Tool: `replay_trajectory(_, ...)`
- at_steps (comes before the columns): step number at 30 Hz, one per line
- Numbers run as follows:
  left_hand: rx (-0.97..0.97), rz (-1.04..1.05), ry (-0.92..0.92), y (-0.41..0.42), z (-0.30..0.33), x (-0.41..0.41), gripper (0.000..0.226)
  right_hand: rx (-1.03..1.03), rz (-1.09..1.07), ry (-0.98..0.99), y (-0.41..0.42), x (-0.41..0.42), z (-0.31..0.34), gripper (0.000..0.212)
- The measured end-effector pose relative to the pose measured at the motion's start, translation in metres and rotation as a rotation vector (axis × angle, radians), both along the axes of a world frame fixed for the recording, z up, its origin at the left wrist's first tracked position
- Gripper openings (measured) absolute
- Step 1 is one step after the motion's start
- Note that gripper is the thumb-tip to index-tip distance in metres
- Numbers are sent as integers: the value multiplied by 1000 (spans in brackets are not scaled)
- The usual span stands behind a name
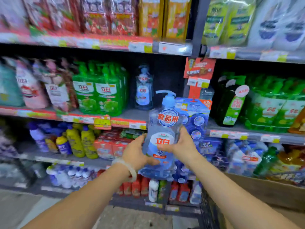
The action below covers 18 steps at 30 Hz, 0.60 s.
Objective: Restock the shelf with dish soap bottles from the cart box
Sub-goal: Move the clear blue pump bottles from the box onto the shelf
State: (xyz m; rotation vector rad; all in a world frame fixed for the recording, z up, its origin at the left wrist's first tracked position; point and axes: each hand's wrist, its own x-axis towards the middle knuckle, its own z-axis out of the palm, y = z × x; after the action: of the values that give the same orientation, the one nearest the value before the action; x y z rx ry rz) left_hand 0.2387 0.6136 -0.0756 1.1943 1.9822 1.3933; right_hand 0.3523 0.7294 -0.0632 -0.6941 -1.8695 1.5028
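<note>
I hold a clear blue dish soap bottle (162, 129) with a pump top upright in front of the shelves. My left hand (137, 152) grips its left side and lower body. My right hand (179, 144) grips its right side, thumb across the label. One matching blue bottle (144, 90) stands alone at the back of the middle shelf (132, 115), in a mostly bare gap between green bottles and the upright. The cardboard cart box (267, 190) shows at the lower right; its contents are out of view.
Green dish soap packs (100, 91) stand left of the gap. A blue hanging pack (194, 116) and a red promo sign (198, 70) hang on the upright right of it. More green bottles (264, 103) fill the right bay. The dark cart frame (208, 210) is below.
</note>
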Motion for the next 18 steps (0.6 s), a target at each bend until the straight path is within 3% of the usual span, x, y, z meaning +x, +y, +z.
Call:
replay_trajectory(7,59,86,33,31,14,-77,75,128,38,44,33,-85,22,84)
replay_trajectory(11,116,105,34,79,13,-119,75,182,48,28,76,-129,27,94)
replay_trajectory(18,155,97,-40,182,0,-173,72,163,-13,-9,160,-178,31,94)
